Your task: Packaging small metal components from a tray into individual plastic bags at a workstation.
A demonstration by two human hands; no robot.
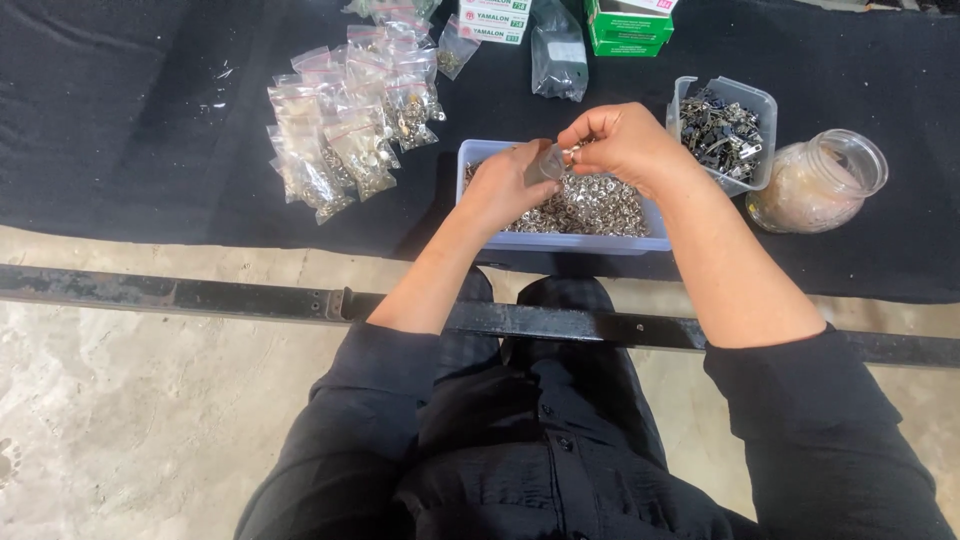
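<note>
My left hand holds a small clear plastic bag over a pale blue tray full of small shiny metal parts. My right hand is just right of it, fingers pinched at the bag's mouth on what look like a few metal parts. Both hands hover above the tray's heap.
Several filled small zip bags lie in a pile on the black cloth to the left. A clear tub of dark metal pieces and a glass jar stand at right. Boxes and a dark bag sit behind. A metal bar crosses below.
</note>
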